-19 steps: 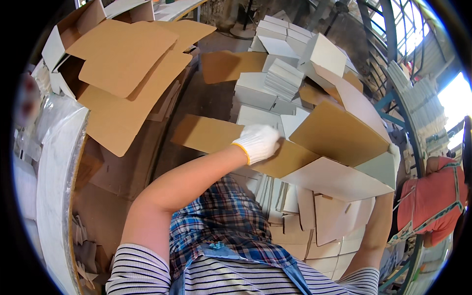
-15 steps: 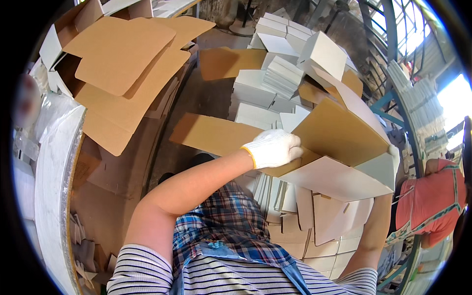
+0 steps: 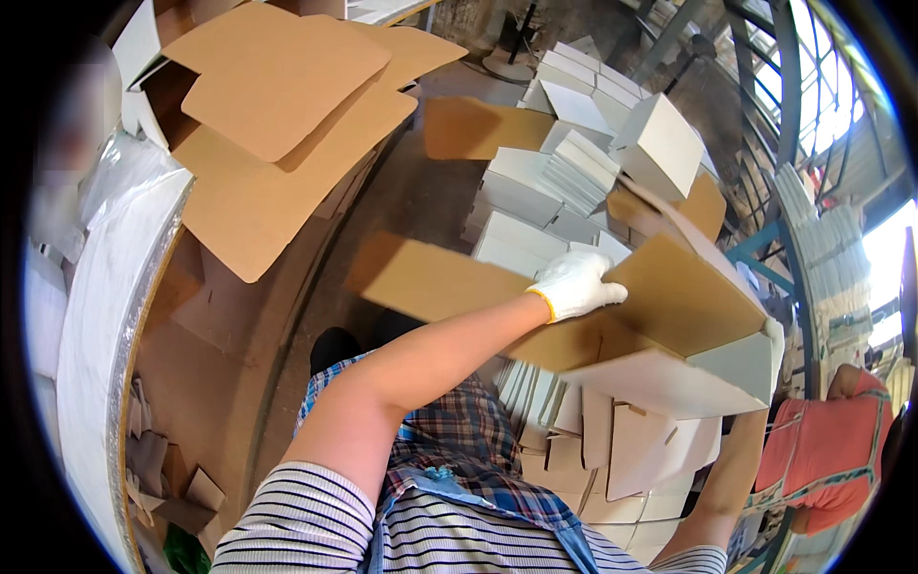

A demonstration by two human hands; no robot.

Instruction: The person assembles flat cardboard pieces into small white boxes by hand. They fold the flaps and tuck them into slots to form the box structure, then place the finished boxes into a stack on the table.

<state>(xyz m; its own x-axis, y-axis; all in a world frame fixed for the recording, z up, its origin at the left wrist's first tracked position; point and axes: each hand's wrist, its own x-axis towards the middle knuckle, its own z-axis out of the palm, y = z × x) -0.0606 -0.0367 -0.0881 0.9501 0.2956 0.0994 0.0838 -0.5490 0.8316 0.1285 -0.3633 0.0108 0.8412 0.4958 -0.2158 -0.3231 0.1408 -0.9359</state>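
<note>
A large cardboard box (image 3: 693, 292), white outside and brown inside, is partly folded and tilted in front of me. Its long brown flap (image 3: 435, 282) stretches out to the left. My left hand (image 3: 577, 285), in a white knitted glove, is over the left part of the box. Its thumb stands apart from the fingers, which look partly bent, and nothing shows in its grasp. My right hand (image 3: 775, 349), also gloved, grips the box at its right end; most of its fingers are hidden behind the cardboard.
Flat brown cardboard sheets (image 3: 287, 96) overhang a table (image 3: 91, 383) at left. White boxes (image 3: 521, 187) are stacked beyond my hands, and folded white cardboard pieces (image 3: 626, 450) lie below the box. At right, a person in a red top (image 3: 822, 450) stands by metal framing (image 3: 789, 105).
My left hand has moved right, off the box's near left edge, and its thumb has spread from the fingers. The box has shifted slightly lower in view, my right hand still at its end.
</note>
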